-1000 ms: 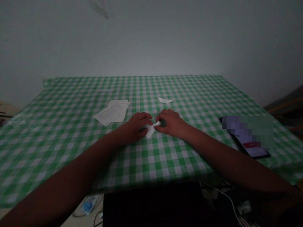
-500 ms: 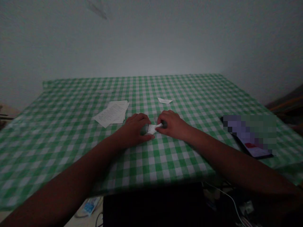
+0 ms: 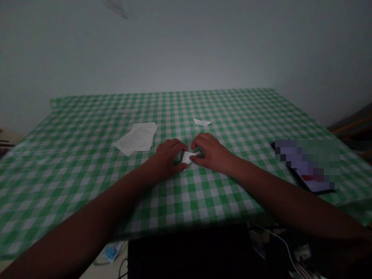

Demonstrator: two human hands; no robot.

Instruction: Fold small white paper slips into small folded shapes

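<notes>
A small folded piece of white paper point(image 3: 188, 156) lies on the green-and-white checked tablecloth point(image 3: 203, 193) near the middle of the table. My left hand point(image 3: 167, 155) grips its left end with curled fingers. My right hand point(image 3: 211, 150) pinches its right end with fingers bent over it. Both hands rest low on the cloth and nearly touch each other, hiding most of the paper.
A stack of printed white sheets point(image 3: 136, 138) lies behind my left hand. A small white paper scrap point(image 3: 202, 122) sits behind my right hand. A phone point(image 3: 308, 170) with a lit screen lies at the right. Cables and clutter show below the table's near edge.
The paper has been turned from a tilted strip to a flatter, more compact shape between my fingers. Both hands stayed in place with small finger movements.
</notes>
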